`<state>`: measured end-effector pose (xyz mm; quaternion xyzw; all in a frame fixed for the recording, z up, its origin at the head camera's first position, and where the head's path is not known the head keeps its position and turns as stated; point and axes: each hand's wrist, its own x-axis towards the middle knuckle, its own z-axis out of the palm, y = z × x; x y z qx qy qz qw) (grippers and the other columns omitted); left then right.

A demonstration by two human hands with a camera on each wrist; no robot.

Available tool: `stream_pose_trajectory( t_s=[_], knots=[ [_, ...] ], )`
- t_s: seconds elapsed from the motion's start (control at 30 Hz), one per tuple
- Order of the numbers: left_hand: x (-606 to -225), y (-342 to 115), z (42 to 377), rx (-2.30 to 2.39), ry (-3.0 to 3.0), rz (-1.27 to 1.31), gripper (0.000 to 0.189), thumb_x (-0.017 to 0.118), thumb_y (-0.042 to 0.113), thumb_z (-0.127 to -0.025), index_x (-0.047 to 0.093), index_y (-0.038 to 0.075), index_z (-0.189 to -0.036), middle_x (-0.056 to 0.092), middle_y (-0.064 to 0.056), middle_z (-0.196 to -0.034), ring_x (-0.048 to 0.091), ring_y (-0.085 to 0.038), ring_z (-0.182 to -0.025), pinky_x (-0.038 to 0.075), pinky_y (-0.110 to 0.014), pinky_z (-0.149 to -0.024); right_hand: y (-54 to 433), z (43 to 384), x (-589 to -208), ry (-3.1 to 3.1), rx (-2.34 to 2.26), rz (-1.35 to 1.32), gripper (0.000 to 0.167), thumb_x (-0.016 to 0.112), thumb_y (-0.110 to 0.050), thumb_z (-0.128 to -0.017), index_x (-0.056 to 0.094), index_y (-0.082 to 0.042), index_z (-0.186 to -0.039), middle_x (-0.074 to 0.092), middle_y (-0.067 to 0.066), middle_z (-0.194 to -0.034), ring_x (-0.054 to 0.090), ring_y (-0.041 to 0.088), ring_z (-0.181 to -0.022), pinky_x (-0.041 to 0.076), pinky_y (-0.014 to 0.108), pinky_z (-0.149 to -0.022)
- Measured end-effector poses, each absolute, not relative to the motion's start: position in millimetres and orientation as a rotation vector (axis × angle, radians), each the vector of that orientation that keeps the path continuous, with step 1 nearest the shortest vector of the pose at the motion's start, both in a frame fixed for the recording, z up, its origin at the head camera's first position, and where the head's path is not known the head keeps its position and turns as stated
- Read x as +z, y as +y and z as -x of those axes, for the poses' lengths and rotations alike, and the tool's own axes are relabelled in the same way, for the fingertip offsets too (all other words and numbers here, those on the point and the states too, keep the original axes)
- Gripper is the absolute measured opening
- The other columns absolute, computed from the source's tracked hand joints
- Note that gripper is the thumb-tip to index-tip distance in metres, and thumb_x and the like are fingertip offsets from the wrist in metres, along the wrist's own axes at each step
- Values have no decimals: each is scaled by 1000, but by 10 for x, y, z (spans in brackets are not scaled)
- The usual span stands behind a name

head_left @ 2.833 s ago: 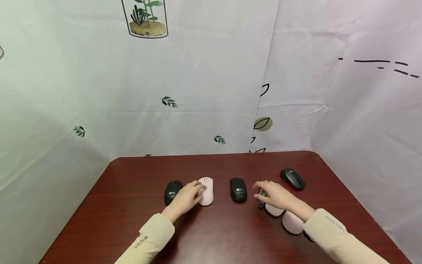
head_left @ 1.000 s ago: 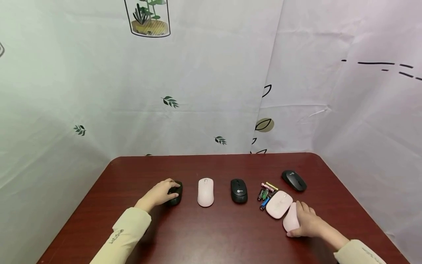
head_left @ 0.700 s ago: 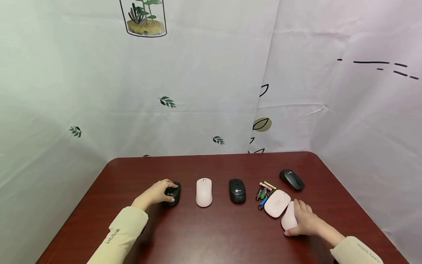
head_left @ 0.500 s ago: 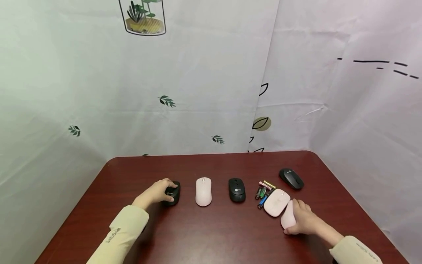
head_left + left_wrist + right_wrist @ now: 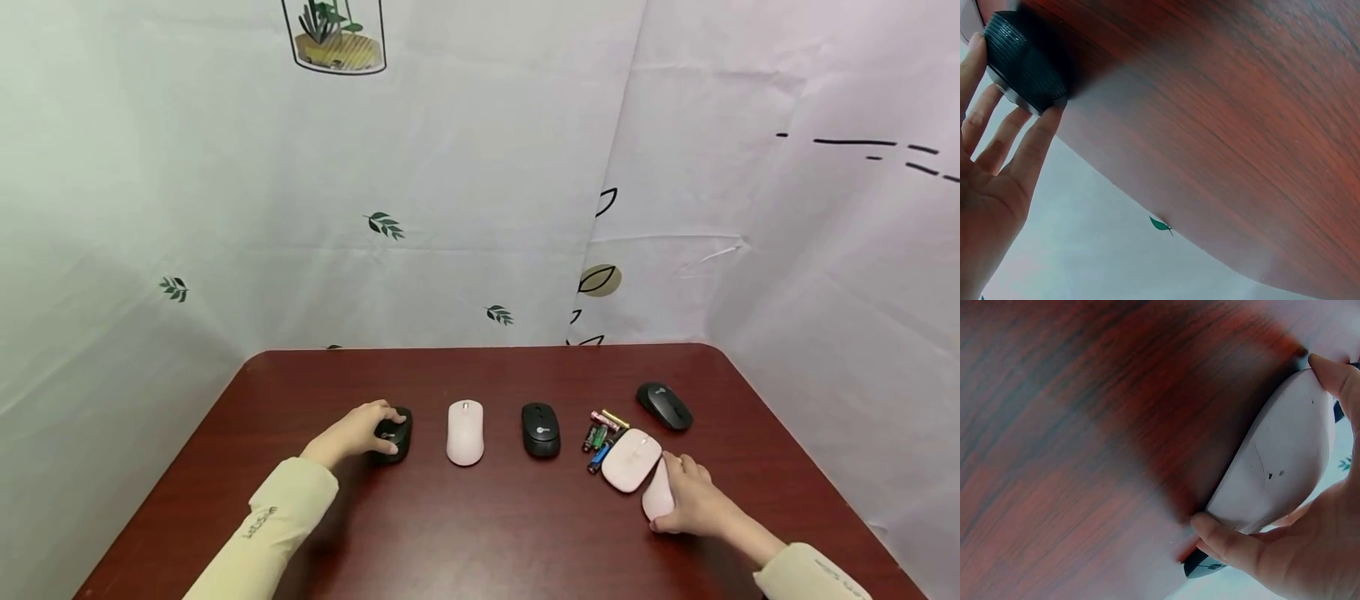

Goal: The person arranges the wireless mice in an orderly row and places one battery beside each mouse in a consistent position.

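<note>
In the head view my left hand (image 5: 352,433) grips the leftmost black computer mouse (image 5: 393,435), thumb on the near side and fingers over the far end. The left wrist view shows that mouse (image 5: 1025,59), with ribbed sides, between my fingertips and thumb. My right hand (image 5: 693,498) holds a pale pink mouse (image 5: 658,493) at the right, covering much of its right side. Up close in the right wrist view, thumb and fingers pinch this mouse (image 5: 1279,450) at its two ends; small dark marks show on its shell.
A second pale mouse (image 5: 632,460) lies beside the held one, close against several small batteries (image 5: 600,437). Another pale mouse (image 5: 465,433) and a black mouse (image 5: 541,431) stand mid-table. One more black mouse (image 5: 664,406) lies at the back right of the brown table (image 5: 480,533).
My left hand has moved left from the middle pale mouse to the leftmost black one. My right hand has left the batteries and taken hold of the pink mouse. Lately both stay nearly still.
</note>
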<state>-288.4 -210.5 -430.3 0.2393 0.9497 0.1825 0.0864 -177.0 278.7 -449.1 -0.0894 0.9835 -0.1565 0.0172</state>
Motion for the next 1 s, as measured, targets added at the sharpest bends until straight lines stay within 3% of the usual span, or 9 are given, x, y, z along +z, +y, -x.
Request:
stream_pose_trajectory(
  t_s=[0.23, 0.43, 0.73, 1.0],
  knots=[
    [-4286, -2089, 2903, 556, 2817, -720, 44, 78, 18, -76, 65, 2, -114, 58, -16, -118, 53, -37, -113, 46, -46, -89, 2847, 1751, -4485, 3177, -473, 274, 100, 86, -30, -50, 39, 22, -121, 48, 36, -102, 49, 50, -89, 44, 58, -77],
    [-4297, -2111, 2896, 539, 2822, -766, 44, 78, 19, -76, 65, 2, -115, 58, -15, -115, 55, -34, -108, 47, -44, -86, 2874, 1768, -4462, 3211, -490, 314, 100, 86, -30, -50, 39, 22, -120, 48, 32, -100, 49, 45, -89, 42, 57, -78],
    [-4357, -2207, 2917, 488, 2862, -952, 47, 76, 24, -77, 65, 0, -115, 59, -14, -111, 58, -29, -100, 48, -42, -84, 2676, 1822, -4305, 3166, -541, 345, 100, 86, -30, -52, 38, 18, -125, 47, 31, -107, 47, 48, -97, 45, 56, -77],
    [-4394, -2258, 2893, 464, 2853, -985, 49, 72, 27, -81, 62, 0, -120, 57, -21, -120, 55, -37, -109, 46, -49, -88, 2306, 1822, -4181, 3164, -576, 539, 96, 86, -26, -49, 42, 12, -124, 47, 32, -114, 47, 47, -100, 47, 52, -75]
  ],
)
